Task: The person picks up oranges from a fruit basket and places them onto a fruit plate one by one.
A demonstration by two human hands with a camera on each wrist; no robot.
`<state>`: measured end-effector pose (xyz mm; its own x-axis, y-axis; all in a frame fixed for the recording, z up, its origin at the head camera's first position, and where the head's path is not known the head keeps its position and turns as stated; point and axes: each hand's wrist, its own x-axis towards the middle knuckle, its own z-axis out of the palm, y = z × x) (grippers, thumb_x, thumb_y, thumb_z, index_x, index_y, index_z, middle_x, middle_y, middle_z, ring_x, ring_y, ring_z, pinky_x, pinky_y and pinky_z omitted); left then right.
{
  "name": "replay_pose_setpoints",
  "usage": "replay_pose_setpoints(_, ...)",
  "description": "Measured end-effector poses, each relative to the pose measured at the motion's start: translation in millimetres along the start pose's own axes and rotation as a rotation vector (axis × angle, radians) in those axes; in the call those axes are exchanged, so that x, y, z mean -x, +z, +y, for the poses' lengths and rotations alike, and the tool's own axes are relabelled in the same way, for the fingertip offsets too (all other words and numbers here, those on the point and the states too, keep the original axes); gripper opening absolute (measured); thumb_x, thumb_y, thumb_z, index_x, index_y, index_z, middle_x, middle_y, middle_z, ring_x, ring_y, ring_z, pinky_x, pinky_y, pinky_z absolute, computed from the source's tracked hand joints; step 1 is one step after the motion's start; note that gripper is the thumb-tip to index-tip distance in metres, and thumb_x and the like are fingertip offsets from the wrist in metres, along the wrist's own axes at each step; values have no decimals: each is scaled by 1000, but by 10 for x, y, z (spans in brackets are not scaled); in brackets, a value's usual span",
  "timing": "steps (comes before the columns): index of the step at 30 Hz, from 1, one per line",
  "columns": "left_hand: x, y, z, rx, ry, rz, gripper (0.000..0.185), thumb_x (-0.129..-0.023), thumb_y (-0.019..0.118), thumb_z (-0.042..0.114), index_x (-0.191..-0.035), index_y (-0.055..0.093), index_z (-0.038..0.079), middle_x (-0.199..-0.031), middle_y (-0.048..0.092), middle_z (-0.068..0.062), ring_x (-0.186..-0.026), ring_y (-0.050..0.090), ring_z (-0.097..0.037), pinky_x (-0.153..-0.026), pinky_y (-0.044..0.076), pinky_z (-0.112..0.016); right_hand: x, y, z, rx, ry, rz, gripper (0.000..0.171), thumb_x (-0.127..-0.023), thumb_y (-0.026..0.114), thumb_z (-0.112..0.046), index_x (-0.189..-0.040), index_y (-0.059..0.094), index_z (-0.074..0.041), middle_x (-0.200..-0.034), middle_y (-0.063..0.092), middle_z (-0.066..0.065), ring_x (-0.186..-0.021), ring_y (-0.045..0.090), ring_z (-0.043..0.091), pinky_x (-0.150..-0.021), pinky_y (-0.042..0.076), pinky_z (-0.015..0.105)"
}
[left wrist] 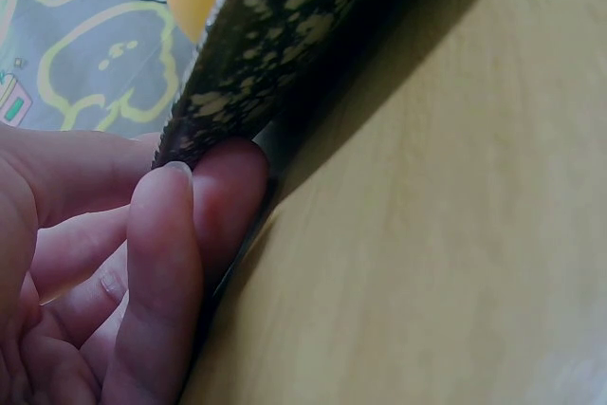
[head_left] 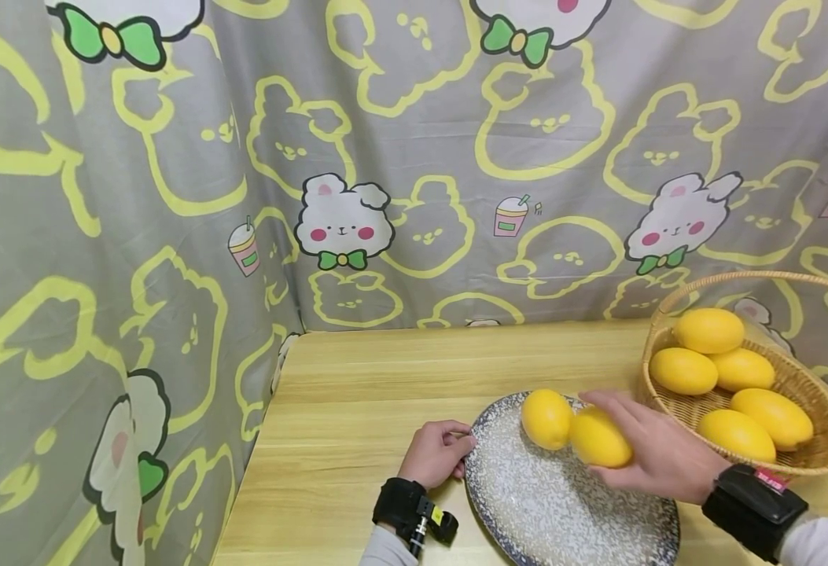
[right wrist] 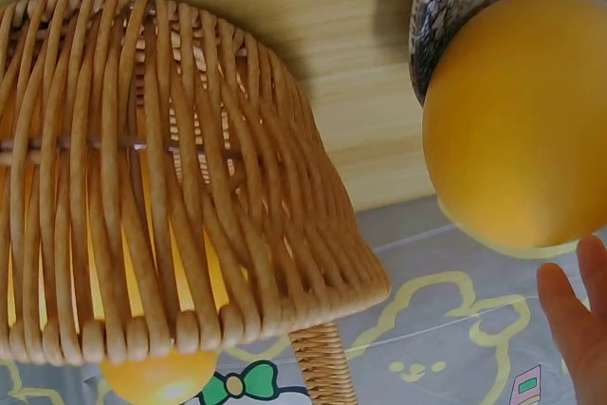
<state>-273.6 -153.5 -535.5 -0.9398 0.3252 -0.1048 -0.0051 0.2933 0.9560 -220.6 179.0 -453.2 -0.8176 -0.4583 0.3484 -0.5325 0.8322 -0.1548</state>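
Wooden table [head_left: 385,369] across the lower half of the head view, backed by a grey curtain [head_left: 414,157] printed with yellow bunny outlines and white bunnies with green bows. At the right edge, a wicker basket [head_left: 803,452] with a looped handle, holding five yellow lemons [head_left: 709,330]. Basket just beside the plate, close behind the right hand; seen from the right wrist as a wall of woven canes [right wrist: 171,187] filling the left of the frame, with one lemon peeking over its rim at the bottom.

Lower centre of the head view: a speckled blue-and-white plate [head_left: 562,503], dark mottled rim, pale centre. One lemon [head_left: 546,418] resting on the plate's far part, smooth, bright yellow, oval. Second lemon [head_left: 601,439] just beside it, touching or nearly so, slightly blurred, over the plate's upper right part; cannot tell whether already resting on the plate.

Right hand [head_left: 650,456] reaching in from the lower right, black wrist strap behind it, fingers curved around the second lemon from its right side, thumb below. In the right wrist view, that lemon [right wrist: 517,120] large in the upper right against the plate's rim, one fingertip [right wrist: 569,320] showing below it.

Left hand [head_left: 436,453] at the plate's left edge, fingers curled, pinching the rim. In the left wrist view, thumb and fingertip [left wrist: 166,234] pressed against the dark speckled rim [left wrist: 275,54], that edge raised a little off the wood, a shadow beneath it.
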Motion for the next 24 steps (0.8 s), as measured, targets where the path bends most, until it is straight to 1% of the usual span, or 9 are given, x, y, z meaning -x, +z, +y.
replay_pose_setpoints(4, -4, 2, -5, -2, -1, -1, 32, -98, 70, 23, -124, 73, 6, -69, 70, 3, -48, 58, -5, -47, 46, -19, 4, 38, -1, 0, -14, 12, 94, -68, 94, -43, -146, 50, -15, -125, 69, 14, -88, 67, 7, -60, 50, 16)
replay_pose_setpoints(9, -6, 1, -8, 1, -8, -5, 32, -98, 70, 24, -125, 72, 6, -70, 70, 4, -49, 59, -5, -48, 47, -19, 22, 96, -9, -14, -23, 9, 94, -69, 93, -47, -145, 51, -11, -124, 70, 15, -89, 68, 10, -61, 51, 16)
replay_pose_setpoints(13, -5, 2, -9, 6, -9, -6, 32, -98, 70, 24, -125, 73, 6, -71, 70, 4, -49, 59, -6, -49, 48, -20, 27, 147, -4, -32, -28, 16, 93, -69, 92, -48, -144, 51, -10, -121, 70, 15, -89, 68, 9, -61, 51, 16)
replay_pose_setpoints(16, -1, 1, -8, 5, -8, -5, 32, -98, 70, 24, -125, 73, 7, -71, 71, 4, -50, 59, -6, -49, 48, -21, 27, 167, -3, -55, -19, 5, 92, -71, 91, -50, -143, 51, -11, -120, 70, 13, -88, 66, 5, -59, 49, 14)
replay_pose_setpoints(18, -3, 2, -11, 2, -8, -4, 32, -99, 69, 24, -125, 73, 7, -72, 71, 3, -50, 59, -6, -49, 48, -21, 30, 178, -6, -58, -13, -3, 91, -71, 90, -52, -143, 51, -12, -119, 71, 13, -89, 66, 6, -60, 49, 14)
replay_pose_setpoints(21, -5, 2, -9, -1, -11, -7, 32, -99, 69, 24, -126, 72, 7, -72, 71, 3, -50, 59, -6, -49, 48, -20, 37, 198, -11, -42, -8, -9, 93, -71, 89, -57, -143, 50, -13, -118, 71, 10, -92, 67, 9, -61, 49, 15)
replay_pose_setpoints(24, 0, 2, -2, -3, -6, -7, 32, -99, 69, 25, -126, 72, 7, -72, 71, 3, -50, 59, -6, -49, 48, -20, 45, 228, -14, -11, -11, -1, 95, -69, 88, -61, -143, 52, -14, -115, 71, 2, -96, 65, 12, -63, 50, 18)
